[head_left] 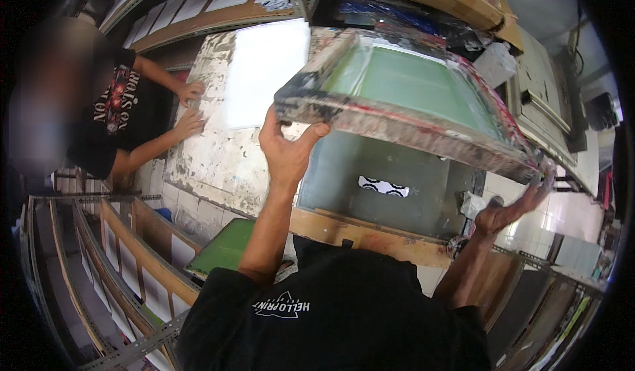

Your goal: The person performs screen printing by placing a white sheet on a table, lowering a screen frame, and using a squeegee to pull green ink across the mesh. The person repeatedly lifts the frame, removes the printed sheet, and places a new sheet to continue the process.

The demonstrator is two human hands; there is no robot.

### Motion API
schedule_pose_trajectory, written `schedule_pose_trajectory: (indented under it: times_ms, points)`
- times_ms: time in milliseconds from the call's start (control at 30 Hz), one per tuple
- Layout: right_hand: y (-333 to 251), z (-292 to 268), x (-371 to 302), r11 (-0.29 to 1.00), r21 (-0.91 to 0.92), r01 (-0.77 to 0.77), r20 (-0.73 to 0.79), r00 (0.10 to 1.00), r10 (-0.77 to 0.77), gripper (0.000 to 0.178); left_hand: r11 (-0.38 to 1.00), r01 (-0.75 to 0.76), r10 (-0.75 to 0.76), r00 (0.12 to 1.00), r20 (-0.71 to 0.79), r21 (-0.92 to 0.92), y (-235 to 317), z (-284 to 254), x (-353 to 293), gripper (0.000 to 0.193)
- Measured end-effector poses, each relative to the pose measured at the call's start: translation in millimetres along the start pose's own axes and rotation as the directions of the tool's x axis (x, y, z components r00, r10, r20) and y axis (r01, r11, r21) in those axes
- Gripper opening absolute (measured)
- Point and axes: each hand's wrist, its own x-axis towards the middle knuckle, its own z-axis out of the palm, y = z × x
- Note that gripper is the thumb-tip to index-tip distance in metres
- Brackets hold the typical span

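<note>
Between my two hands a screen printing frame (397, 129) is raised and tilted, its wooden edges stained and its mesh (410, 80) green. My left hand (288, 149) grips the frame's near left corner, the thumb on the near side. At the near right corner my right hand (519, 202) supports the frame, partly blurred, with its fingers against the edge. Below the frame is a dark glass-like table surface (417, 205). On that surface lies a small white printed strip (383, 186) with black curved shapes.
Across the table at left, a co-worker rests both hands (190, 109) on a paint-spotted board (211, 156) beside a white sheet (264, 73). A wooden rail (370, 235) edges the table near me. Slotted racks (142, 252) stand at lower left, beside a green screen (221, 248).
</note>
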Motion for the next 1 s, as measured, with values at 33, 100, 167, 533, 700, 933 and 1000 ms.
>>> schedule_pose_trajectory:
  times_ms: [33,100,167,533,700,933,1000]
  points:
    - [1,15,9,0.997,-0.076,0.011,0.032,0.999,-0.008,0.077,0.997,-0.05,0.051,0.998,0.023,-0.054,-7,-6,13,0.061]
    - [4,35,24,0.985,-0.167,0.034,0.048,0.998,-0.027,0.079,0.998,-0.03,0.031,0.999,0.036,-0.05,-30,-20,42,0.057]
    - [17,46,51,0.98,-0.191,0.06,0.015,0.998,-0.058,0.081,0.982,0.084,-0.085,0.996,-0.002,0.171,-79,-41,70,0.049]
    - [25,65,114,0.978,-0.122,0.17,0.001,0.985,-0.171,0.074,0.668,0.1,-0.029,0.994,-0.109,0.737,-256,-78,70,0.015]
    - [31,66,116,0.977,-0.1,0.19,0.011,0.982,-0.19,0.074,0.745,0.017,-0.134,0.983,0.125,0.667,-223,-64,72,0.019]
    - [29,66,115,0.98,-0.055,0.192,-0.017,0.981,-0.193,0.071,0.489,-0.428,-0.342,0.708,0.618,0.76,-201,18,-12,0.069]
    - [30,66,117,0.981,-0.045,0.189,-0.016,0.982,-0.19,0.072,0.564,-0.477,-0.241,0.686,0.686,0.674,-215,49,-30,0.071]
